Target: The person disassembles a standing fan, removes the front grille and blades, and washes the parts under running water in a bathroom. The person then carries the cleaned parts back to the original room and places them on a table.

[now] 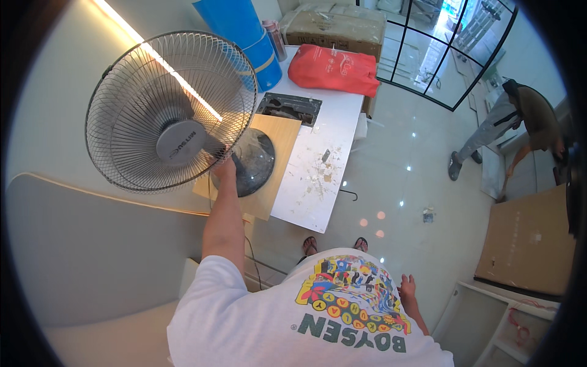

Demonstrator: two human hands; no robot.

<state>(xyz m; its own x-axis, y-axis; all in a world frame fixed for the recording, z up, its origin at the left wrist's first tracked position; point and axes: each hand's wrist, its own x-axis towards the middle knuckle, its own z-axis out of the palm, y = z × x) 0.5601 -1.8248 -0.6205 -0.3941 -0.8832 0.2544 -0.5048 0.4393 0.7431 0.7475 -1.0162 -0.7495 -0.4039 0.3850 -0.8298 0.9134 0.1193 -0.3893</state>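
A desk fan with a dark wire cage and grey hub (182, 142) fills the upper left. Its round dark base (259, 164) rests on a light wooden board (282, 144). My left hand (225, 161) reaches up to the fan's neck, between cage and base. The cage's lower edge partly hides its fingers, so I cannot see whether they grip. Down by my right side, my right hand (407, 290) hangs with fingers loosely apart and nothing in it.
A white table (299, 194) bears debris, a black rectangular tray (290, 109), a red bag (333, 69) and a blue roll (235, 33). A cardboard box (330, 27) stands behind. At right, another person (529, 116) bends near a large brown carton (526, 238). A cord (252, 260) hangs below the board.
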